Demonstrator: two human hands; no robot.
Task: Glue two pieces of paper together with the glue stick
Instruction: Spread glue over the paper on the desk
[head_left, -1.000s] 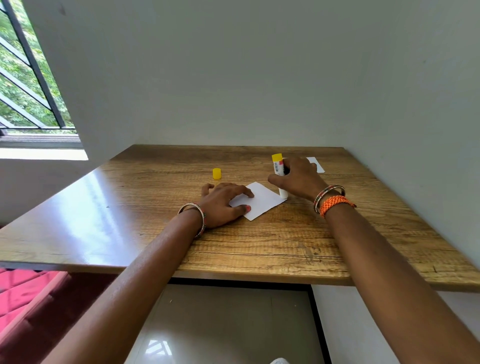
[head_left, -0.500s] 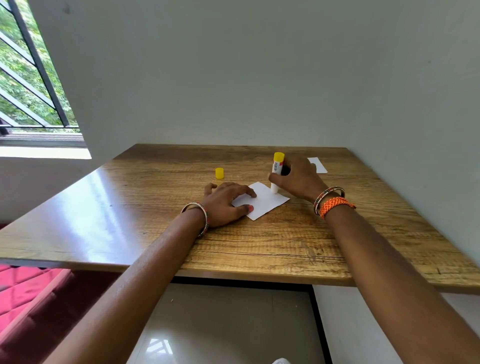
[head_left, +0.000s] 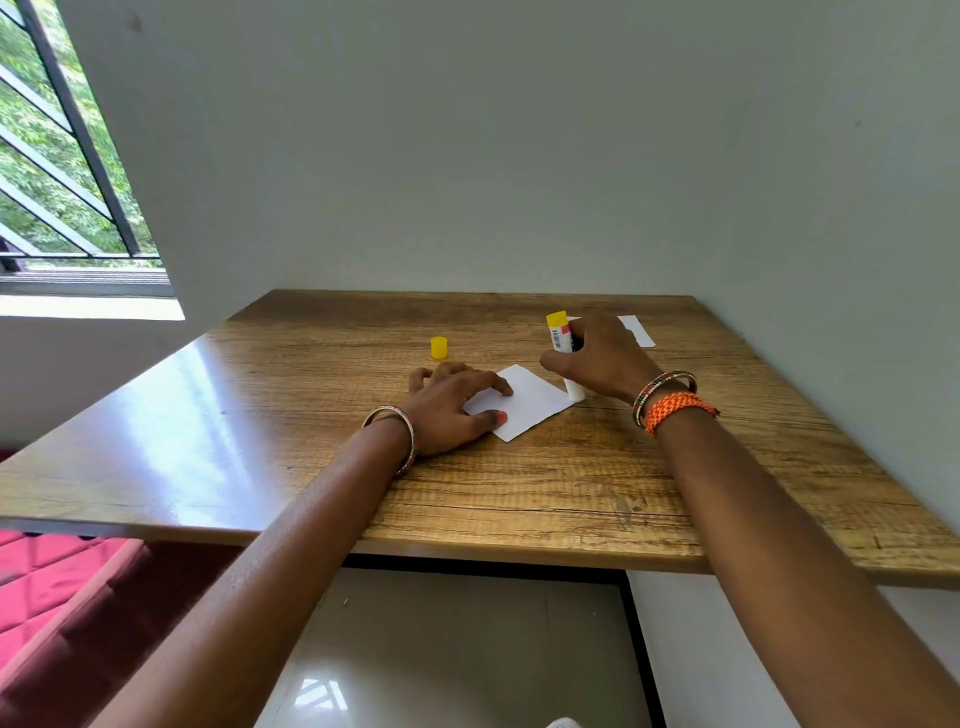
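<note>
Glue stick (head_left: 560, 338) rightward (barcode label unreadable)

Left hand (head_left: 451, 410) flat, right hand (head_left: 597, 358) clenched

Glue stick (head_left: 559, 332): middle of the barrel hidden inside the right hand (head_left: 597, 358); label print too small to read.
Second paper (head_left: 638, 330): near end covered by the right hand.
First paper (head_left: 530, 401): left corner under the left hand (head_left: 451, 410).
Counter (head_left: 260, 441): left and right corners cut off by the frame.
Window (head_left: 62, 156): cut off at the left edge.
</note>
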